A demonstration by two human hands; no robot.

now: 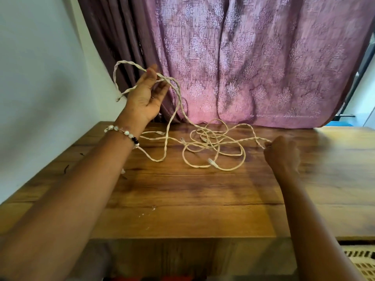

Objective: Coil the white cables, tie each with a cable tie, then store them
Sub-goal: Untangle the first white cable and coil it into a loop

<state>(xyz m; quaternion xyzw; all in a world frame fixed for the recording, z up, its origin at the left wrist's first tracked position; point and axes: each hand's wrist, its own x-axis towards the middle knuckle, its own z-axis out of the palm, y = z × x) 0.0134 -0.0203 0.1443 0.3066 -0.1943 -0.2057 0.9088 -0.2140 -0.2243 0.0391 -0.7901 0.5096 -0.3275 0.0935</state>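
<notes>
Head view: coiling barely begun, cables still tangled.

Left hand raised, fingers loosely curled round one loop of the white cables; right hand pinching a strand at the table. Rest sprawled loose on the wood before the curtain. No tie seen, nothing stored yet.

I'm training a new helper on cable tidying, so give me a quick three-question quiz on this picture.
1. True or false: the left hand is raised above the wooden table, holding a loop of white cable.
2. Which hand pinches a strand near the table top: A left, B right?
3. Fill in: most of the cable lies in a loose ____ on the table.

Key: 1 true. 2 B, the right hand. 3 tangle.
</notes>
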